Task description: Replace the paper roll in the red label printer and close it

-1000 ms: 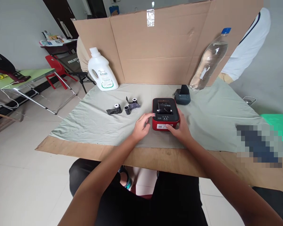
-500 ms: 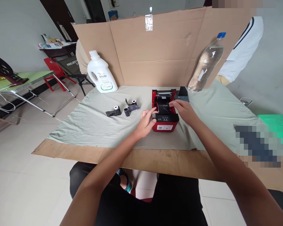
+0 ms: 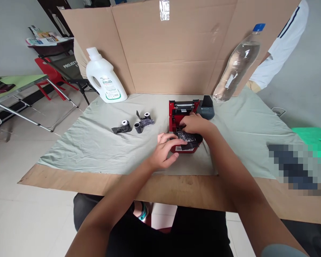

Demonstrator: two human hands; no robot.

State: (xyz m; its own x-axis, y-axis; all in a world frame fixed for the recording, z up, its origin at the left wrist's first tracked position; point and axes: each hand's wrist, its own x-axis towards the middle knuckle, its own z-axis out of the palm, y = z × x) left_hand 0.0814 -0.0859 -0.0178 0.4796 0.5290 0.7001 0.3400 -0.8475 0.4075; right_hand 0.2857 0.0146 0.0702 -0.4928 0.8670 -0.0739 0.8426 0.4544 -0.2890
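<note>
A red and black label printer [image 3: 172,119] stands on the cloth with its lid raised. A black printed paper strip [image 3: 188,137] hangs out over its front panel. My right hand [image 3: 196,124] reaches down into the open compartment, fingers bent inward; what they grip is hidden under the hand. My left hand [image 3: 164,151] lies at the printer's front left, fingers stretched out and apart, fingertips touching the strip. Left of the printer lie small rolls of black paper: one with a loose tail [image 3: 125,125], one standing on end [image 3: 138,127], and another behind it [image 3: 147,116].
A dark grey device [image 3: 207,109] stands right behind the printer. At the back are a white detergent jug [image 3: 105,76], a clear water bottle [image 3: 238,67] and a cardboard screen [image 3: 173,43]. A green plastic thing [image 3: 312,141] is at the right. The table's wooden front edge [image 3: 139,185] is bare.
The black strip has come out over the printer's front panel. My right hand has moved left and deeper into the compartment. My left hand has shifted slightly toward me, onto the strip.
</note>
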